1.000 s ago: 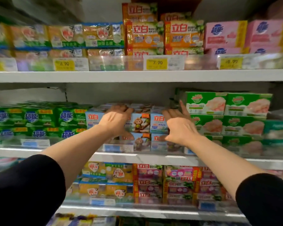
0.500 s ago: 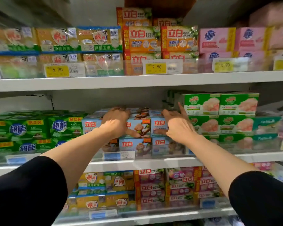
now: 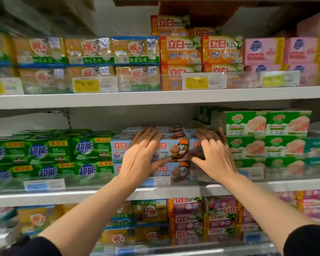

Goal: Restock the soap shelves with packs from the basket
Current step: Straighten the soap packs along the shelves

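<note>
On the middle shelf (image 3: 100, 195), between the green packs (image 3: 92, 150) on the left side and the green and white boxes (image 3: 248, 124) on the right side, sit the blue soap packs (image 3: 174, 148) with a monkey on the front. They are stacked 2 high, and more rows go back behind them. Each blue pack lies with its long side running left to right, along the shelf edge.

Both hands are right in front of this stack, so the packs lie straight ahead of the person and a little up. The left hand (image 3: 139, 159) lies flat on the front of the top row, fingers straight and spread, tips over the top edge. It grasps nothing. The right hand (image 3: 213, 157) is just beside it, fingers spread and a bit bent, touching the next pack over. It looks loose too, but it is blurry, so I cannot tell if the thumb pinches anything. Both hands look about as near to the stack as each other, with 1 monkey pack showing between them.

I think the hands are pushing the packs straight and back.

The basket is not in view. A clear strip along the shelf front blurs the bottom row. The hands cover some pack fronts, and the far rows are too dim to count.
</note>
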